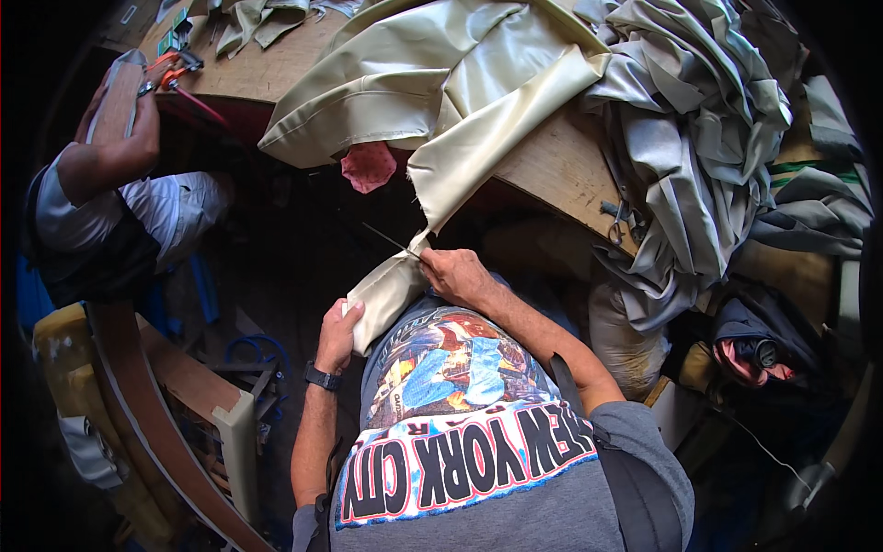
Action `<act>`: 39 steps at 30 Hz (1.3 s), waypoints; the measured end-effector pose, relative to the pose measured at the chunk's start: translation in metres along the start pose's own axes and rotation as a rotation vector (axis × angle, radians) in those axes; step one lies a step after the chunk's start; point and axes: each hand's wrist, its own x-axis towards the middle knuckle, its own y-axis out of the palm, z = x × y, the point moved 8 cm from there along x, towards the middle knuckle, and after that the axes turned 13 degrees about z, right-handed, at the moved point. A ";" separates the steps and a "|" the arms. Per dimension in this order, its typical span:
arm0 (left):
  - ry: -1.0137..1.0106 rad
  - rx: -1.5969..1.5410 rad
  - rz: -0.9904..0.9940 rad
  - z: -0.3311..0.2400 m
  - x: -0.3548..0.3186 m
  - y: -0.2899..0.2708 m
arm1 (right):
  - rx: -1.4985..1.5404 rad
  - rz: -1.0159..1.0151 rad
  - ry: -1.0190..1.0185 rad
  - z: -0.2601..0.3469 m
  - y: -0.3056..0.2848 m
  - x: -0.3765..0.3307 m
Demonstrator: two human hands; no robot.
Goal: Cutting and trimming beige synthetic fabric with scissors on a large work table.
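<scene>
**Two hands on a strip of cream fabric**

Two bare hands worked one piece of cream fabric [460, 101] close against the person's chest. The left hand [338, 333], with a dark watch [322, 377] on its wrist, was curled shut around the lower end of the folded strip, gripping it from the left side. The right hand [457, 274] sat just above and to the right of the left one, fingers closed, pinching the fabric's edge together with a thin dark blade-like tool [386, 239]; whether this was scissors or a knife could not be told.

That tool's long axis ran on a slant, its tip pointing up and to the left, away from the right hand. The fabric strip's long axis ran the other way: from the left hand it climbed up and to the right, past the right hand, onto the wooden table [552, 166] beyond both hands, where the rest of it lay spread in broad folds.

Right of the right hand, well apart, a heap of grey cloth [699, 138] hung over the table's edge, with metal scissors [618, 221] lying beside it. A pink scrap [368, 166] hung below the cream fabric, above the hands. Far to the left of the left hand, another person [120, 202] held a wooden piece [118, 101].
</scene>
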 end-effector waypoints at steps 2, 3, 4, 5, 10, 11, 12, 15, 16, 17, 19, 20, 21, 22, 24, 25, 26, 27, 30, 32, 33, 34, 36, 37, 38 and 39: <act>0.000 0.007 -0.002 0.002 -0.001 0.001 | 0.000 0.036 0.005 0.000 0.006 0.003; 0.004 0.017 -0.018 0.001 -0.002 0.001 | -0.015 0.036 0.013 0.000 0.008 0.004; 0.009 0.028 -0.032 0.000 -0.003 0.001 | -0.031 0.036 0.022 -0.001 0.010 0.004; 0.005 0.027 -0.034 0.001 -0.004 0.000 | -0.028 0.039 0.022 0.000 0.011 0.003; -0.003 0.002 -0.032 -0.004 -0.008 0.005 | -0.009 -0.015 -0.013 0.006 0.003 0.002; -0.004 0.002 -0.032 -0.001 -0.007 0.003 | -0.008 -0.015 -0.012 0.006 0.004 0.001; -0.009 0.011 -0.022 0.003 -0.005 0.001 | -0.002 -0.020 -0.014 0.006 0.003 0.002; -0.007 0.013 -0.008 0.007 -0.003 -0.001 | 0.005 -0.026 -0.011 0.006 0.002 0.003; -0.003 0.005 -0.005 0.006 -0.003 0.000 | 0.008 -0.024 -0.005 0.005 0.002 0.003; -0.002 0.006 -0.003 0.006 -0.004 0.001 | 0.007 -0.026 -0.005 0.005 0.002 0.003; 0.010 -0.022 -0.017 0.000 -0.007 0.004 | -0.001 0.009 0.015 0.004 0.006 0.004; 0.011 -0.021 -0.017 -0.001 -0.007 0.004 | -0.001 0.008 0.015 0.002 0.006 0.004; -0.002 0.009 -0.018 -0.002 -0.008 0.003 | 0.000 0.008 0.010 0.000 0.009 0.003; -0.015 0.039 -0.019 -0.002 -0.008 0.003 | 0.000 0.008 0.006 -0.003 0.012 0.002; -0.007 0.049 -0.025 -0.002 -0.013 -0.001 | -0.047 0.072 0.016 -0.019 0.026 -0.009; 0.002 0.057 -0.032 -0.003 -0.015 -0.005 | -0.096 0.137 0.025 -0.028 0.032 -0.015; 0.005 0.058 -0.036 0.000 -0.017 -0.011 | -0.117 0.155 0.034 -0.036 0.035 -0.026; -0.003 0.048 -0.046 0.009 -0.019 -0.020 | -0.118 0.159 0.026 -0.038 0.030 -0.035; -0.033 0.014 -0.053 0.015 -0.023 -0.027 | -0.012 0.153 -0.018 -0.034 0.014 -0.050; -0.055 -0.007 -0.043 0.019 -0.026 -0.028 | 0.027 0.116 -0.011 -0.028 0.008 -0.045; -0.047 -0.007 -0.044 0.021 -0.027 -0.029 | 0.062 0.078 -0.008 -0.024 0.001 -0.040; -0.039 -0.006 -0.041 0.021 -0.025 -0.028 | 0.076 0.073 -0.002 -0.018 -0.001 -0.032; -0.040 -0.012 -0.044 0.020 -0.024 -0.025 | 0.072 0.066 -0.036 -0.007 -0.002 -0.017; -0.041 -0.018 -0.049 0.019 -0.025 -0.023 | 0.068 0.059 -0.072 -0.001 -0.001 -0.011; -0.043 -0.016 -0.048 0.018 -0.025 -0.022 | 0.054 0.068 -0.083 0.002 0.003 -0.005; -0.046 -0.012 -0.050 0.017 -0.026 -0.021 | 0.055 0.070 -0.084 0.004 0.005 -0.001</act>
